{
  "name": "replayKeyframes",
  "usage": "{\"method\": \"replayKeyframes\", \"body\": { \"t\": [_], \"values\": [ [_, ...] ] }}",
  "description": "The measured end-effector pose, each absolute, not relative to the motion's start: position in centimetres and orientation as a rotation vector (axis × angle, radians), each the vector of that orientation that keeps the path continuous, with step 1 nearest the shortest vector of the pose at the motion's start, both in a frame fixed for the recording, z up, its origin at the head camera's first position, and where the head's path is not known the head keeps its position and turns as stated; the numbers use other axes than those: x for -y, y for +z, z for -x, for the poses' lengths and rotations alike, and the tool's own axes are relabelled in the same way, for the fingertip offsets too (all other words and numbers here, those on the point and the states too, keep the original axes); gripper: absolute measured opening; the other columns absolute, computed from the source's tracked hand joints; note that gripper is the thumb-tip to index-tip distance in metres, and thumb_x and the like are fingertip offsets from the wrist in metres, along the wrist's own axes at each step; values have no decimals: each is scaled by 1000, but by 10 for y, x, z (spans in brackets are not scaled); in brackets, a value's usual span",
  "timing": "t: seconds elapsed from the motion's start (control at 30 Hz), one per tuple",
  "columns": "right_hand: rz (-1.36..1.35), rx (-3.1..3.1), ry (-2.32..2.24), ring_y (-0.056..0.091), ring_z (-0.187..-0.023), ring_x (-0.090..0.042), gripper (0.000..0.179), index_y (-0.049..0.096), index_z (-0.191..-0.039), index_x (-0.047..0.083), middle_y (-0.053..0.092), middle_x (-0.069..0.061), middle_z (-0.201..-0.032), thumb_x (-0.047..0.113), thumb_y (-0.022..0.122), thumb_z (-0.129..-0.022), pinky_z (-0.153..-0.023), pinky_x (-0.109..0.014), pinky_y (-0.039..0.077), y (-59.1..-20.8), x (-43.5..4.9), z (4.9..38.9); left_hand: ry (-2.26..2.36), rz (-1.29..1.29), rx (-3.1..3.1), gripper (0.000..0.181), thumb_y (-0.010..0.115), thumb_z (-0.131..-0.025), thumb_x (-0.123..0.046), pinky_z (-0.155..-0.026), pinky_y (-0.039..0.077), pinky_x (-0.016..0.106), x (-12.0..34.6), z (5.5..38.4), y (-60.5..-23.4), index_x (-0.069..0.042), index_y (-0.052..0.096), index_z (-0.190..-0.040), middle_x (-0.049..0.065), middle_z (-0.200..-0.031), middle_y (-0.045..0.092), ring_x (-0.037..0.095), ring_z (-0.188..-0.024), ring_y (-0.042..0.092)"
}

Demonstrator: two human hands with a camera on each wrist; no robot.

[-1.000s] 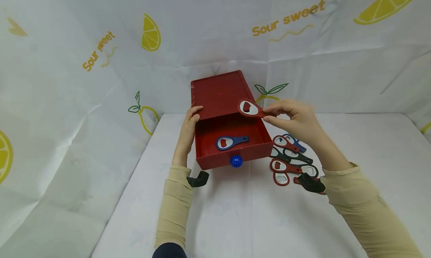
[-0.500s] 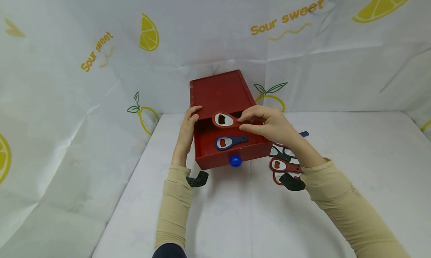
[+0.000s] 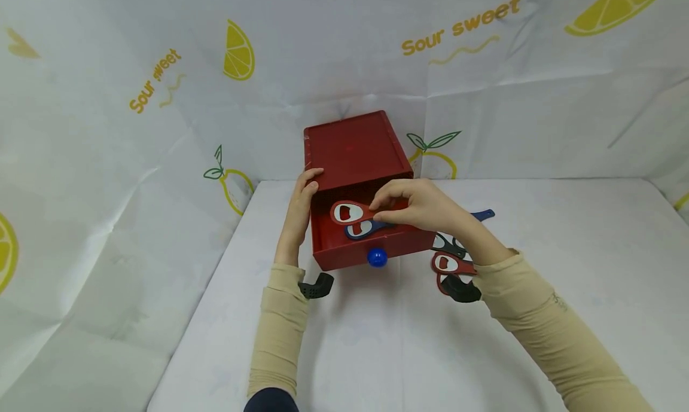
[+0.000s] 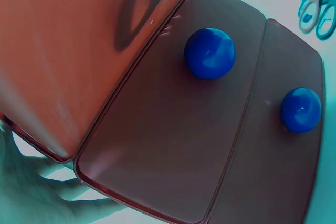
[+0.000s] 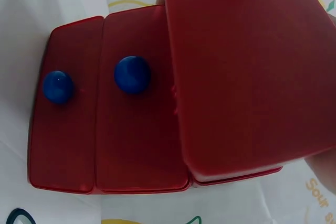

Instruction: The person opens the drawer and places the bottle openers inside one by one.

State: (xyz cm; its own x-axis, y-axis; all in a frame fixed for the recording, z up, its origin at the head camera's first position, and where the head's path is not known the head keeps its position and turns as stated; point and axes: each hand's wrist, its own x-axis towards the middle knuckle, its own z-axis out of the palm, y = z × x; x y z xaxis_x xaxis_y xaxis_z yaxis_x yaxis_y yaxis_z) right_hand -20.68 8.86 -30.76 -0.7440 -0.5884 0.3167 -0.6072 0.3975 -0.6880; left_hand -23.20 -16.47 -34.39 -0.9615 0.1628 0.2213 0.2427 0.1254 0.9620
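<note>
My right hand (image 3: pixel 414 203) pinches a red bottle opener (image 3: pixel 352 212) by its handle, low inside the pulled-out top drawer (image 3: pixel 371 252) of a small red cabinet (image 3: pixel 352 152). Beneath and in front of it, a blue bottle opener (image 3: pixel 360 229) lies on the drawer floor, partly covered. My left hand (image 3: pixel 296 214) rests along the cabinet's left side, fingertips by the top edge. In the left wrist view its fingers (image 4: pixel 58 187) stretch along the cabinet wall. The right wrist view shows the drawer's underside (image 5: pixel 252 77); the openers inside are hidden there.
Several bottle openers (image 3: pixel 452 264), red and dark green, lie overlapped right of the cabinet, partly behind the right arm. A blue opener handle (image 3: pixel 484 214) sticks out there. Two lower drawers are closed, with blue knobs (image 4: pixel 210 53). A patterned white sheet (image 3: pixel 334 53) hangs behind.
My right hand has carried the red bottle opener leftward and down into the drawer, over the blue one. The left hand has stayed at the cabinet's side.
</note>
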Motion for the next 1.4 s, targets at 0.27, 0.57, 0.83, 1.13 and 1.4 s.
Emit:
{"method": "replayKeyframes", "body": {
  "t": [0.27,0.57,0.83,1.13,1.4],
  "values": [
    [-1188,2808,1033,61,-82,-7,13,70,-94,19,67,7,-92,21,72,-81,-74,-26,51,-302,-83,210,-1983,413,2303,41,36,-96,-24,-106,29,44,164,232,-343,-9,41,-134,10,-147,28,25,-130,31],
    [-1177,2908,926,60,-78,-9,13,70,-93,14,67,3,-86,17,71,-81,-72,-27,51,-300,-80,210,-1994,420,2307,42,35,-96,-24,-107,28,43,163,232,-343,-10,40,-135,9,-148,27,24,-130,31],
    [-1128,2972,917,61,-81,-10,14,70,-95,15,69,3,-88,21,70,-82,-76,-29,53,-300,-79,209,-1993,413,2320,41,35,-97,-26,-107,28,44,162,232,-343,-11,40,-135,9,-148,27,24,-131,31],
    [-1171,2885,871,61,-84,-12,17,71,-98,13,69,2,-93,19,70,-82,-76,-30,52,-301,-79,210,-1992,413,2315,42,35,-96,-25,-107,28,43,164,231,-343,-10,40,-135,10,-147,28,24,-130,31],
    [-1158,2814,834,62,-90,-17,19,69,-102,11,67,-2,-100,13,69,-83,-80,-34,53,-302,-80,211,-1994,417,2300,43,36,-96,-24,-106,28,44,164,231,-343,-9,39,-135,11,-148,27,25,-130,31]
  ]
}}
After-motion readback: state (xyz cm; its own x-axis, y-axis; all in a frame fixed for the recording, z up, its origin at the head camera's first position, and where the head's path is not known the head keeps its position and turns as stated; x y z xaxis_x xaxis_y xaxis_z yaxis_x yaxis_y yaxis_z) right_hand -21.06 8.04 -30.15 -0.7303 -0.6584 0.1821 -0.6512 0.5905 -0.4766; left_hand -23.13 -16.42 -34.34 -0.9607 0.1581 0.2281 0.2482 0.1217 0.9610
